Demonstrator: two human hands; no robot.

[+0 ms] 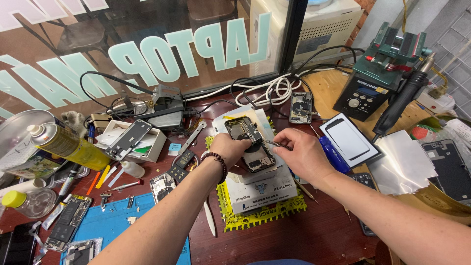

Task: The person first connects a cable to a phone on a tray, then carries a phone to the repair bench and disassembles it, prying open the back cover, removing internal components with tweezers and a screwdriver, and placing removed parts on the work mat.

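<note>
Head view, looking down on a cluttered repair tabletop (324, 230). Left hand (229, 148) wrapped around an opened phone (250, 142) at centre frame, fingers curled on its lower edge, holding it tilted on a white box (265, 189). Right hand (301, 154) just to the right, fingers pressed together, pinching thin metal tweezers (270, 143) with the tips right at the phone's exposed insides.

Could go wrong pretty easily from here, judging by the angle: a slip of those tips could scratch the board or tear a thin cable. Phone only propped on the box, so a wobble could drop it onto the loose parts below. Loose screws could also roll off into the mess.

Packages and signs: white box under the phone, flat and rectangular, with blue and black print on its front, sitting on a yellow sheet with zigzag edges (255, 218). Yellow spray can (68, 143) lying at left. Small clear bottle with yellow cap (27, 201) at far left. Big pale-green lettering on the window (196, 46) across the top of frame. Blue mat (115, 221) at lower left.
</note>
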